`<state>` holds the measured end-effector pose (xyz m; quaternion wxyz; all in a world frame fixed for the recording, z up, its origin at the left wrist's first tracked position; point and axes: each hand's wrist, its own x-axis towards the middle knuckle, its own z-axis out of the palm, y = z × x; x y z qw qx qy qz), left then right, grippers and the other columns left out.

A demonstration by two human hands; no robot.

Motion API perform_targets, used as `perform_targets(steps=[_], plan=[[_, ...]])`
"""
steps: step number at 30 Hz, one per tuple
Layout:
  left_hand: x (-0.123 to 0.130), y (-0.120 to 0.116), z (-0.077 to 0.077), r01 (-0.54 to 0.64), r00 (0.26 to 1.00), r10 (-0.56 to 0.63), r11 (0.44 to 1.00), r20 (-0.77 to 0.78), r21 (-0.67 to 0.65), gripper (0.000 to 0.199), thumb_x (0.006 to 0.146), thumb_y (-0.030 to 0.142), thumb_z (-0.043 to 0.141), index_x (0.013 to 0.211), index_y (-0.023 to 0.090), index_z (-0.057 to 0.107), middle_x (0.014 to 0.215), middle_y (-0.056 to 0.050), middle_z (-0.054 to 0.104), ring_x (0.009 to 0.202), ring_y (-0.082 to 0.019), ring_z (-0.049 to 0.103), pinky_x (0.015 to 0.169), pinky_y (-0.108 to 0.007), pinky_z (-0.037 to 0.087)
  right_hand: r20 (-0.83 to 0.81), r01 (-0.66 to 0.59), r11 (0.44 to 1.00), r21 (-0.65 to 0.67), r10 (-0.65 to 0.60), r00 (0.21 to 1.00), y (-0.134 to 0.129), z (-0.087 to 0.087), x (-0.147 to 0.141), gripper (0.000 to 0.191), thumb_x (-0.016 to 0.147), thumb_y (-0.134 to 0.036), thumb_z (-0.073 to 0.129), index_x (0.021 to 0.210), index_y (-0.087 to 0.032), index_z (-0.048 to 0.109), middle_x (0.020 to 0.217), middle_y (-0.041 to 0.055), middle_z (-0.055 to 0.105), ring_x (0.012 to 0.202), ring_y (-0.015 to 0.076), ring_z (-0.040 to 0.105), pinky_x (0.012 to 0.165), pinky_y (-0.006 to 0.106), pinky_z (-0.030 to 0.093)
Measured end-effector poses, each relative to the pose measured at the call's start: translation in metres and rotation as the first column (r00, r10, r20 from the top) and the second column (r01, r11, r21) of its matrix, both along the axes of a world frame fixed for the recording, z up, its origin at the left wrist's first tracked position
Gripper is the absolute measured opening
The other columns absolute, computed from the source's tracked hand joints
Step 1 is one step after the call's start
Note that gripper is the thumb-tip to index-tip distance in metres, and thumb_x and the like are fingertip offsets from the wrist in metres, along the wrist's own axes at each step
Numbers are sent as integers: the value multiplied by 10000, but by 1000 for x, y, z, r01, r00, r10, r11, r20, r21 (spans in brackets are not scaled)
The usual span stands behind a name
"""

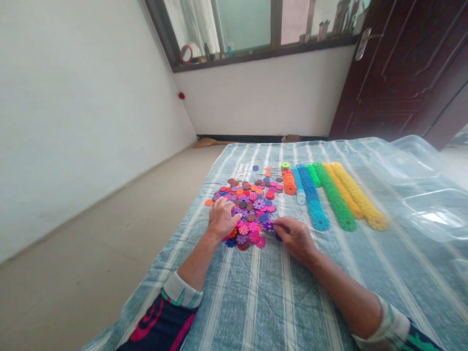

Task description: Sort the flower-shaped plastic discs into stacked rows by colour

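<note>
A heap of plastic snowflake discs (252,199) in pink, purple, red, orange, brown and blue lies on the striped cloth. My left hand (222,219) rests on the heap's left side, its thumb apart from the fingers; nothing shows in its grasp. At the heap's right edge, my right hand (298,239) pinches a purple snowflake disc (268,225) between thumb and fingertips. A dark blue disc (278,236) is partly hidden under that hand. To the right, overlapping rows sorted by colour include a yellow row (360,195), a green row (334,197) and a blue row (313,197).
Shorter rows, orange (289,183) and light blue (299,185), lie between heap and long rows. Clear plastic containers (437,212) stand on the cloth (256,302) at right. A white wall (91,97) and tiled floor (146,209) are left; a door (402,73) stands far right.
</note>
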<state>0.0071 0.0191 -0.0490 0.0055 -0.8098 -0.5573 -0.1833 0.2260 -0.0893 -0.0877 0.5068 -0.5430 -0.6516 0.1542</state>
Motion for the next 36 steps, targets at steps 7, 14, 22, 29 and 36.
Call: perform_targets(steps=[7, 14, 22, 29, 36], plan=[[0, -1, 1, 32, 999, -33, 999, 3, 7, 348, 736, 319, 683, 1058, 199, 738, 1298, -139, 587, 1269, -339, 486, 1098, -504, 379, 2, -10, 1000, -16, 10, 1000, 0, 0, 0, 154, 846, -229, 567, 834, -198, 718, 763, 39, 718, 702, 180, 655, 689, 268, 498], [-1, 0, -6, 43, 999, -44, 998, 17, 36, 382, 742, 336, 679, 1108, 232, 713, 1299, -125, 577, 1258, -343, 487, 1063, -521, 402, 4, 2, 1000, -7, -2, 1000, 2, -3, -1, 148, 844, -227, 574, 837, -204, 720, 789, 46, 725, 720, 189, 662, 710, 285, 504], [2, 2, -4, 113, 979, -129, 988, 159, 106, 180, 623, 219, 745, 784, 178, 675, 1123, -131, 656, 1169, -321, 562, 1050, -483, 435, 16, -18, 1000, -17, 18, 1000, 2, -1, 1, 146, 851, -229, 572, 835, -206, 716, 759, 36, 718, 680, 176, 653, 680, 271, 495], [4, -1, 4, 186, 904, -226, 972, 364, 143, 99, 721, 208, 648, 632, 189, 609, 1086, -113, 698, 1104, -265, 612, 1035, -460, 443, -13, -22, 1000, -1, 22, 1000, 2, 1, 0, 150, 853, -231, 571, 822, -200, 714, 780, 40, 728, 695, 177, 659, 674, 266, 492], [32, -33, 17, 309, 739, -228, 951, 634, -18, 161, 774, 296, 632, 656, 188, 648, 905, -50, 733, 913, -196, 669, 882, -337, 519, -108, -33, 999, -33, 29, 994, 1, 5, -2, 163, 857, -253, 561, 829, -200, 713, 775, 30, 729, 674, 167, 649, 656, 259, 489]])
